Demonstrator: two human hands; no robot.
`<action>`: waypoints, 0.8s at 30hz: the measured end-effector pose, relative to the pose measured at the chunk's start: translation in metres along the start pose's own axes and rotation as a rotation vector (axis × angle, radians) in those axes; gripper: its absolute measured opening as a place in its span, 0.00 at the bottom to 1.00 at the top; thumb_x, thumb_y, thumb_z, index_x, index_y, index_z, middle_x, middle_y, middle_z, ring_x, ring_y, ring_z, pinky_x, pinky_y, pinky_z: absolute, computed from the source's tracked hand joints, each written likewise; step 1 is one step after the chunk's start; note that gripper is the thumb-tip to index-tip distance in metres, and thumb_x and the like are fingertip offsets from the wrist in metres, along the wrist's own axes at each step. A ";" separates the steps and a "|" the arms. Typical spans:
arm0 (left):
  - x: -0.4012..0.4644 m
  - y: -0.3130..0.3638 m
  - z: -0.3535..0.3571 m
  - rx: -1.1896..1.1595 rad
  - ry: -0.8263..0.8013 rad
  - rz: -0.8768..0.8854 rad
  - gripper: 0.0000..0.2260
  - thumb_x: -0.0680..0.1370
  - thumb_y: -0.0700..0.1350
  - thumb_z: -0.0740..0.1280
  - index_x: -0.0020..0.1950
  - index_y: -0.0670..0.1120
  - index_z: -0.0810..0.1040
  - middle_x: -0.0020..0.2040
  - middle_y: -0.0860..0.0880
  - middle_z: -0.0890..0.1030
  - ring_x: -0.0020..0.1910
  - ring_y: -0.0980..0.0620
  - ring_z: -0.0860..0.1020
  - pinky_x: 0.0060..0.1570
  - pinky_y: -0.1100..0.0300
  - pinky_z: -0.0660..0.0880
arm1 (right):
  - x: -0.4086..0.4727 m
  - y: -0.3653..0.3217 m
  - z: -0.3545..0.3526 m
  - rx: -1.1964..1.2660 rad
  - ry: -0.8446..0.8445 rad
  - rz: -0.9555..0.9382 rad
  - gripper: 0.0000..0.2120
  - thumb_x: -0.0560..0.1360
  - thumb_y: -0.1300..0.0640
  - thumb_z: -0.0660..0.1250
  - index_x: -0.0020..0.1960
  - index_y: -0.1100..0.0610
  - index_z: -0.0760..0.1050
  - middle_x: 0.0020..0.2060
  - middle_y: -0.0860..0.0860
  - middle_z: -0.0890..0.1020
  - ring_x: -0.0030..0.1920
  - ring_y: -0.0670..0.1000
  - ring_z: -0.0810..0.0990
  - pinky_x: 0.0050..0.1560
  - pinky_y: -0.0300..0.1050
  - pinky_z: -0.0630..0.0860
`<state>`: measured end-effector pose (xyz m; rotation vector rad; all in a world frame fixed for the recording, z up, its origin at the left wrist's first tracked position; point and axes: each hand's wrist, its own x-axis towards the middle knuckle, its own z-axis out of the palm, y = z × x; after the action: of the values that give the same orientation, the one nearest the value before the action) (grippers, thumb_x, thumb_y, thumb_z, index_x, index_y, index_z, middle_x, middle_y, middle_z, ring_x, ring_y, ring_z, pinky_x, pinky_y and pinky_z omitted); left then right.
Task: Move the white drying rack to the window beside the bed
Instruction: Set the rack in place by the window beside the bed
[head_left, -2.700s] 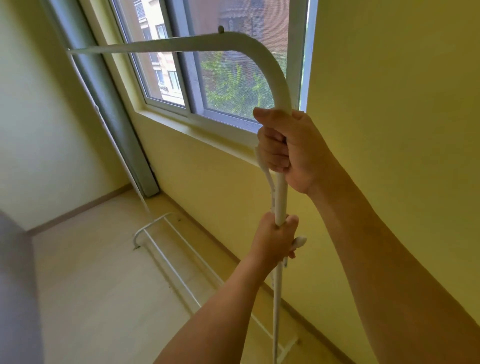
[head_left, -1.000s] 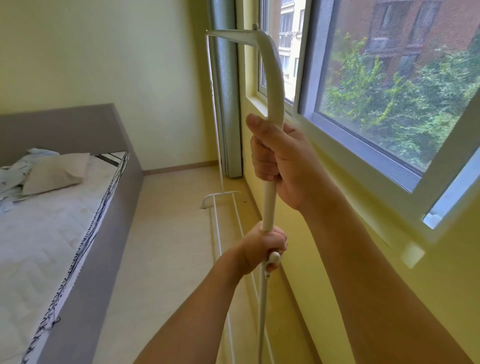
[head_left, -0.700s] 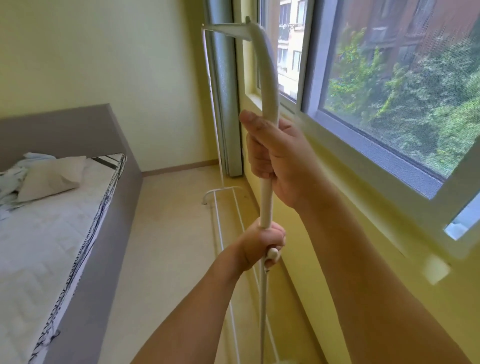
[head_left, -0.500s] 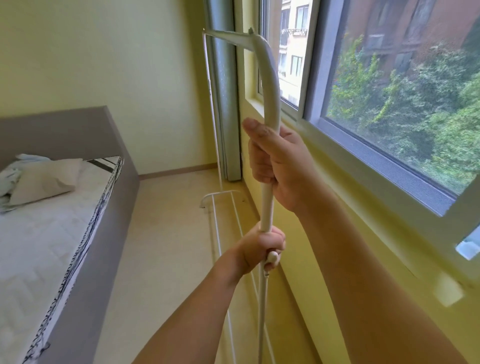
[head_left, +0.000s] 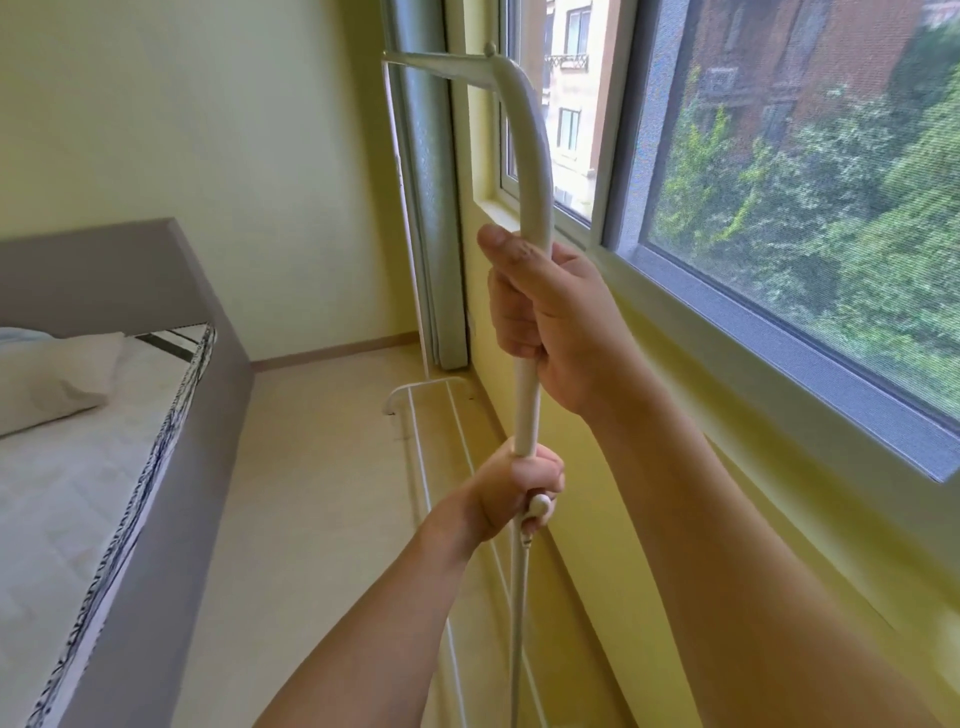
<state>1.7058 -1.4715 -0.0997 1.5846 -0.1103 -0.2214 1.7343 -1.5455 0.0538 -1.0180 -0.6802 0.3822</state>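
1. The near upright post of the white drying rack is seen running through the centre of the frame from top to bottom; it is held by both hands.
2. The right hand is closed around the post at mid-frame, just below the point where the tube curves over. The thumb is laid upward along the tube and the fingers are wrapped round it from the left side.
3. The left hand is closed around the same post lower down, below the right hand and apart from it. A small rounded white knob on the post is seen protruding just under this hand.
4. At the upper centre of the frame the post is seen to bend into the top rail, which extends away toward the far upright at the grey curtain.
5. The rack's base rails are seen at floor level in the lower centre, running alongside the yellow wall under the window. Whether the base is touching the floor cannot be told.
6. The rack is thus located at the right-hand wall, directly beside the window, with the window sill just right of the right hand.
7. The bed, with grey frame, white mattress and a pillow, is recorded at the left of the frame, separated from the rack by a strip of bare floor.
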 end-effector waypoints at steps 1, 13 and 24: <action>0.005 0.000 -0.003 -0.003 0.003 -0.008 0.10 0.64 0.37 0.60 0.25 0.37 0.62 0.25 0.47 0.65 0.16 0.51 0.65 0.23 0.59 0.58 | 0.005 0.001 -0.002 -0.011 0.001 0.003 0.19 0.76 0.56 0.67 0.30 0.51 0.63 0.20 0.44 0.63 0.21 0.45 0.57 0.21 0.36 0.56; 0.071 0.005 -0.049 0.019 0.086 -0.024 0.09 0.66 0.38 0.61 0.27 0.42 0.65 0.18 0.49 0.66 0.16 0.51 0.66 0.25 0.56 0.60 | 0.079 0.014 -0.034 -0.036 -0.027 -0.003 0.18 0.77 0.56 0.67 0.33 0.53 0.62 0.20 0.43 0.65 0.21 0.45 0.58 0.22 0.38 0.57; 0.116 0.002 -0.100 0.007 0.127 -0.019 0.11 0.67 0.38 0.62 0.25 0.43 0.65 0.18 0.48 0.68 0.16 0.49 0.66 0.24 0.60 0.63 | 0.147 0.039 -0.047 -0.012 -0.081 0.004 0.18 0.75 0.54 0.69 0.33 0.51 0.62 0.21 0.43 0.65 0.22 0.45 0.58 0.22 0.38 0.58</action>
<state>1.8400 -1.3983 -0.1053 1.6035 0.0026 -0.1346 1.8747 -1.4711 0.0530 -1.0190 -0.7542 0.4248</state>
